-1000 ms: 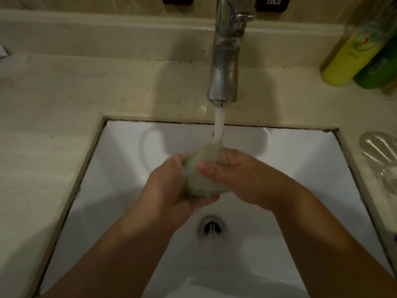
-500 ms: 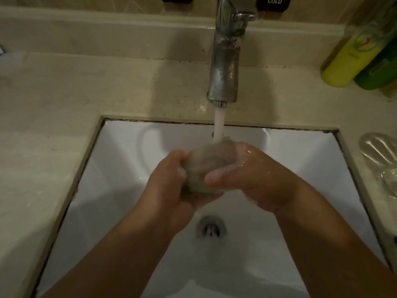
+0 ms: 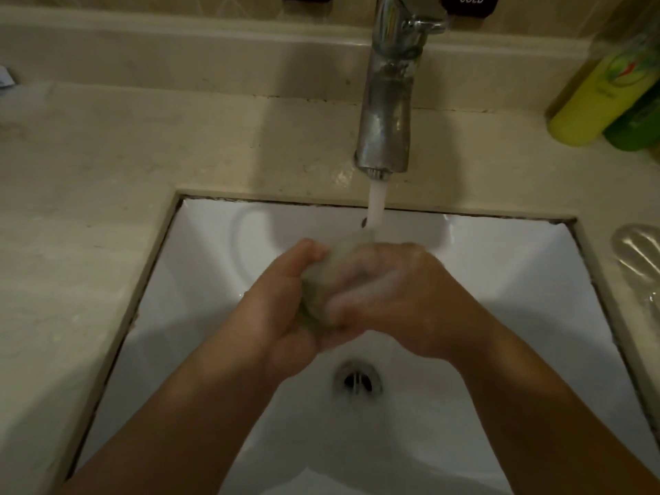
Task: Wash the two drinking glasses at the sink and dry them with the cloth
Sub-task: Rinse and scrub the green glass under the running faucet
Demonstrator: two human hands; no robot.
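A soapy, cloudy drinking glass (image 3: 323,280) is held over the white sink basin (image 3: 200,280), just under the running water stream (image 3: 376,203) from the chrome faucet (image 3: 387,101). My left hand (image 3: 282,309) grips it from the left and below. My right hand (image 3: 407,294), covered in foam, wraps its fingers over the glass from the right; the fingers are motion-blurred. Most of the glass is hidden between my hands. Only this one glass is in view.
The drain (image 3: 357,382) lies below my hands. A yellow bottle (image 3: 603,94) and a green bottle (image 3: 639,119) stand at the back right of the beige counter (image 3: 89,209). A clear soap dish (image 3: 639,251) sits right of the basin.
My right hand's fingers have slid across the glass as it rubs it, and more foam covers that hand. Both hands stay under the stream.
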